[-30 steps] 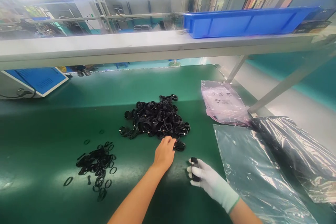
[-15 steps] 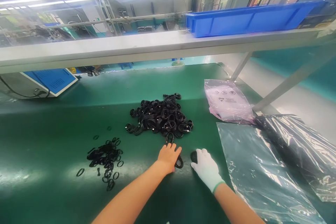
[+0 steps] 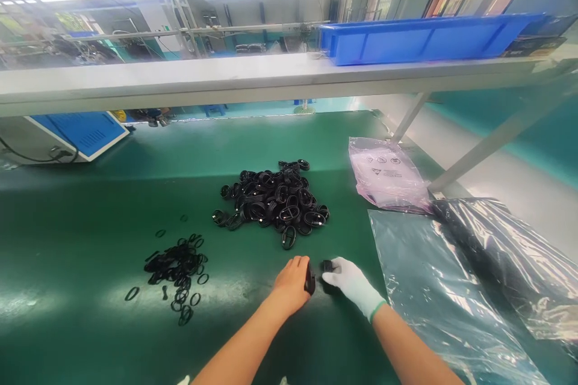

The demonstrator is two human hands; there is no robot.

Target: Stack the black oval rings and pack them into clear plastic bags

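Head camera view: a bare left hand [image 3: 291,284] closes its fingers around a dark cable coil [image 3: 309,280], its back hiding part of the loop, while a white-gloved right hand [image 3: 353,283] pinches a black cable bundle [image 3: 327,271] between thumb and fingers. The two hands face each other just above or on the green tabletop [image 3: 90,210], a narrow gap between the cables, on the near side of the heaped black cables [image 3: 273,201]. Both forearms slant inward from the wearer's side.

Left of the heap and nearer the wearer lie scattered black bands [image 3: 176,267]. Right of it sit a pink bag [image 3: 388,174], a clear plastic bag [image 3: 419,271] and, farther right, a dark plastic-wrapped stack [image 3: 506,264]. A pale shelf [image 3: 203,81] spans the scene beyond the heap, bearing a blue bin [image 3: 419,42]; its slanting support [image 3: 478,150] stands behind the bags. A blue-topped box [image 3: 81,132] rests to the heap's far left.

Warning-style symbols and small print mark the pink bag, the lettering too small to read.
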